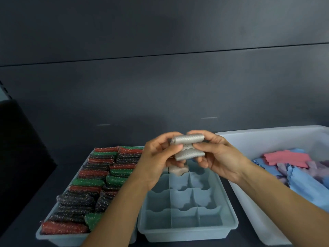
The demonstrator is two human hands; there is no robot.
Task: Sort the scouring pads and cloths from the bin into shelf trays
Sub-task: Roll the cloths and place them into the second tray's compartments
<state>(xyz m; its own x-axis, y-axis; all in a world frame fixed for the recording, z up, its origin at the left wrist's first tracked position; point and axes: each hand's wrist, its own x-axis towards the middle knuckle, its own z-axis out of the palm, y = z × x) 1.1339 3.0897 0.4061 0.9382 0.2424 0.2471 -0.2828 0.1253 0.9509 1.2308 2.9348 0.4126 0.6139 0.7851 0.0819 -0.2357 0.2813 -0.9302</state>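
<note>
A grey cloth (188,139), folded into a roll, is held between both hands above the far end of the divided blue tray (188,227). My left hand (158,161) pinches its left end, and my right hand (217,155) grips its right end. A pinkish folded cloth (178,170) sits in a far compartment of that tray. To the left stands a tray (58,237) packed with rows of red, green and dark scouring pads (89,182). The white bin (249,139) at the right holds blue, pink and lilac cloths (288,158).
All three containers stand side by side on a dark shelf, with a dark back panel (160,95) behind them. A black object (21,148) stands at the far left. Several compartments of the divided tray hold nothing.
</note>
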